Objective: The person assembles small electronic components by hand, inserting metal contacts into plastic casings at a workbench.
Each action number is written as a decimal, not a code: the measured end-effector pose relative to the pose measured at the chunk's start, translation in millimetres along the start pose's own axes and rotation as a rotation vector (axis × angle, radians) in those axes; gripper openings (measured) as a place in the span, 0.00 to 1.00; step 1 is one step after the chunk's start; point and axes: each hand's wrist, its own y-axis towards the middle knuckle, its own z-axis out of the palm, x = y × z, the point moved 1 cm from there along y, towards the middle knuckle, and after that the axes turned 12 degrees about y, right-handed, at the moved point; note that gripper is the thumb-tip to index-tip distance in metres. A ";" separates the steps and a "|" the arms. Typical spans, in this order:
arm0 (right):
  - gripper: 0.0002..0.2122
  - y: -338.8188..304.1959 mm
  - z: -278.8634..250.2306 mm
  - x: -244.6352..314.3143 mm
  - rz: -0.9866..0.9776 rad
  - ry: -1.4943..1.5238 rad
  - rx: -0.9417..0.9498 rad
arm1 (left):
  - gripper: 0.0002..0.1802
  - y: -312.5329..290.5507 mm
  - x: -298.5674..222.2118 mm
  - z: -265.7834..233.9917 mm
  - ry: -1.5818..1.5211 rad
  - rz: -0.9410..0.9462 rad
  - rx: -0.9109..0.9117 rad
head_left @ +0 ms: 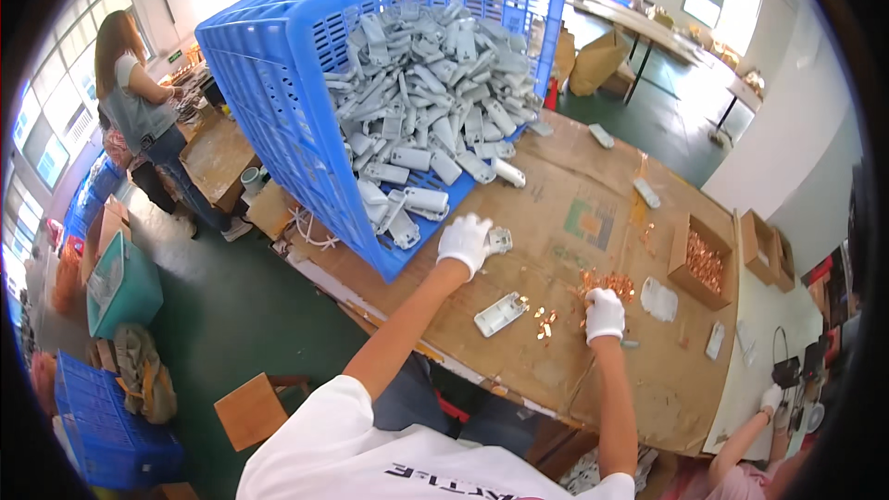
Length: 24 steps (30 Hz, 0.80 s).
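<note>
My left hand (464,244), in a white glove, grips a small pale-grey plastic casing (500,240) beside the open front of a blue crate. My right hand (606,315), gloved too, reaches to the near edge of a pile of small copper-coloured metal pieces (613,284). Its fingers are bent together, and whatever is in them is hidden. Between my hands lies an open casing (501,315), hollow side up, with a few loose copper pieces (544,322) to its right. The blue crate (269,65) lies on its side, heaped with similar pale casings (435,83).
Cardboard (546,194) covers the table. A small box of copper pieces (701,262) stands at the right, near single casings (714,341). A co-worker's gloved hand (772,397) shows at lower right; another person (139,102) stands at far left. A wooden stool (250,411) stands left.
</note>
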 end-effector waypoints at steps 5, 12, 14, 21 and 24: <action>0.07 1.4 -0.9 -7.2 0.025 0.061 0.082 | 0.17 -10.3 4.8 18.0 -0.171 -0.041 0.246; 0.05 -15.3 1.2 8.5 -0.051 -0.119 -0.048 | 0.26 -37.5 -4.8 -1.0 -0.667 -0.340 0.000; 0.06 -17.8 -4.6 16.2 -0.136 -0.166 -0.086 | 0.33 -52.0 -12.0 -17.8 -0.972 -0.349 0.011; 0.04 -18.9 -1.5 22.1 -0.094 -0.442 0.079 | 0.36 -100.6 -35.8 -18.6 -1.088 -0.227 -0.016; 0.03 -14.3 -4.2 10.2 -0.107 -0.520 0.115 | 0.30 -116.0 -52.9 -31.5 -1.153 -0.286 0.081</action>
